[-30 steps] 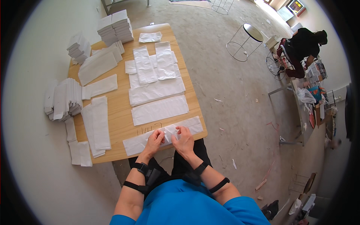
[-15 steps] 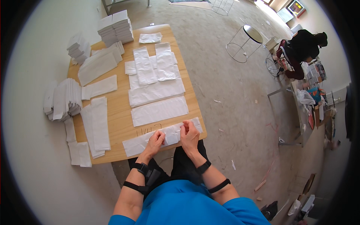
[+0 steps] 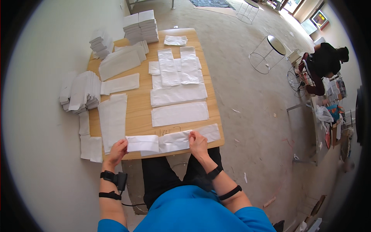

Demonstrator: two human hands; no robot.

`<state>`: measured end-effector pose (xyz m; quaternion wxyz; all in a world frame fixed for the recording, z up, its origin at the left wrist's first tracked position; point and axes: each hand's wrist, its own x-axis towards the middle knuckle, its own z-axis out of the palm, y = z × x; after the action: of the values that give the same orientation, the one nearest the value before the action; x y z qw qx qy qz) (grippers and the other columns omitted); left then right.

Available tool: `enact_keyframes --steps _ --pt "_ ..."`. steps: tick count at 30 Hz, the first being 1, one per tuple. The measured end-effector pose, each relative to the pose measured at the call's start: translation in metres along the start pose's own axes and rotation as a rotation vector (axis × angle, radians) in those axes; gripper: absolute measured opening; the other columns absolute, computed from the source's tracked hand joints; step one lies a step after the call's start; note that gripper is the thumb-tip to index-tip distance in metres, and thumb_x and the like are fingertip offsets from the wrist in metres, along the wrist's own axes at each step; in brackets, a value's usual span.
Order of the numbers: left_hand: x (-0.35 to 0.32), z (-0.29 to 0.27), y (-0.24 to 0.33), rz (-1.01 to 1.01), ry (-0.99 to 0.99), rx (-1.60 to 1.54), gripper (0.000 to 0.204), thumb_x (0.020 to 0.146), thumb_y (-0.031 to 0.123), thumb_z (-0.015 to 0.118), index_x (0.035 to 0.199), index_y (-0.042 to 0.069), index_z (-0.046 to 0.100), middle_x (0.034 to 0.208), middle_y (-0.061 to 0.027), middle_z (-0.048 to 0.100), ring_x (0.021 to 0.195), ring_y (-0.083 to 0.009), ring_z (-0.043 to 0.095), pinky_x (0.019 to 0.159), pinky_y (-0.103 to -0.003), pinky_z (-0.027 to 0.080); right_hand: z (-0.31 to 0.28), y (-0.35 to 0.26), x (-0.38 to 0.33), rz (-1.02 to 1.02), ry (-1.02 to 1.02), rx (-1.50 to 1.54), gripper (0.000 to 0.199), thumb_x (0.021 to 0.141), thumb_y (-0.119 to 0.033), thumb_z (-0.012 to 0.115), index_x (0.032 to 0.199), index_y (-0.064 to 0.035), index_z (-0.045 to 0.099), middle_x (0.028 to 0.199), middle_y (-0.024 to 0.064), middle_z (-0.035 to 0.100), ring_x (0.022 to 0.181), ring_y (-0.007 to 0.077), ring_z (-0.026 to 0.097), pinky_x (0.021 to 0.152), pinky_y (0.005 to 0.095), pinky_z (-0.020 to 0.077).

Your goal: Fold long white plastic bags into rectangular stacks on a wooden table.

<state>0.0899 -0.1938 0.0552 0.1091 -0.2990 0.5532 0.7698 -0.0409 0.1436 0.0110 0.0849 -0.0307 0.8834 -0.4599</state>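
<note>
At the front edge of the wooden table (image 3: 141, 123), my left hand (image 3: 117, 151) is closed on the left end of a smooth white paper strip (image 3: 142, 143). That end is lifted over a longer white paper sheet (image 3: 210, 133) lying along the edge. My right hand (image 3: 198, 144) pinches the upper edge of creased white paper (image 3: 174, 141) in the middle of this sheet. Whether the smooth strip and the creased part are one piece, I cannot tell. Just beyond lies a flat stack of white sheets (image 3: 179, 114).
More white sheets (image 3: 178, 95) lie farther back, two crosswise on top. Long sheets (image 3: 113, 120) spread at left, beside a folded bundle (image 3: 83, 92) against the wall. Tall stacks (image 3: 140, 27) stand at the back. Right of the table are a stool (image 3: 276, 45) and a seated person (image 3: 326, 60).
My left hand has moved left, away from my right hand, drawing out the end of the white paper strip. My right hand stays at the paper. The view has shifted slightly.
</note>
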Motion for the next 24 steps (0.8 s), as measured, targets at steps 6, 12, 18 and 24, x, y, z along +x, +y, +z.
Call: enact_keyframes --steps 6,12,18,24 --pt "-0.01 0.012 0.007 0.37 0.537 1.174 0.013 0.09 0.013 0.055 0.087 0.0 0.058 0.077 -0.013 0.058 0.068 -0.0264 0.056 0.065 -0.035 0.047 -0.009 0.0 0.003 -0.021 0.01 -0.013 0.016 0.083 -0.005 0.057 0.095 0.0033 0.064 0.079 0.0165 0.069 0.076 0.0277 0.07 0.071 0.0344 0.0538" --pt "0.007 0.21 -0.011 0.589 0.052 0.824 0.007 0.086 0.008 0.06 0.092 0.005 0.06 0.084 -0.0122 0.057 0.076 -0.0321 0.06 0.067 -0.038 0.048 -0.055 0.009 0.015 0.084 0.204 0.027 0.015 0.082 -0.007 0.06 0.094 0.0014 0.063 0.08 0.0162 0.066 0.074 0.0328 0.065 0.07 0.0409 0.0512" --pt "0.051 0.228 -0.06 0.539 0.033 0.994 0.025 0.084 0.009 0.063 0.108 0.011 0.057 0.1 -0.011 0.054 0.086 -0.0324 0.061 0.074 -0.042 0.05 -0.071 0.048 0.028 0.176 0.334 -0.312 0.019 0.074 -0.015 0.068 0.086 -0.0012 0.062 0.079 0.0131 0.063 0.078 0.0299 0.062 0.073 0.0401 0.049" --pt "0.055 0.236 -0.059 0.524 0.026 1.109 0.043 0.081 0.015 0.068 0.121 0.014 0.052 0.104 -0.0121 0.052 0.093 -0.0338 0.059 0.076 -0.043 0.05 -0.076 0.052 0.028 0.236 0.244 -0.262 0.019 0.073 -0.017 0.07 0.082 -0.0023 0.063 0.077 0.0114 0.063 0.076 0.0293 0.062 0.072 0.0394 0.0495"
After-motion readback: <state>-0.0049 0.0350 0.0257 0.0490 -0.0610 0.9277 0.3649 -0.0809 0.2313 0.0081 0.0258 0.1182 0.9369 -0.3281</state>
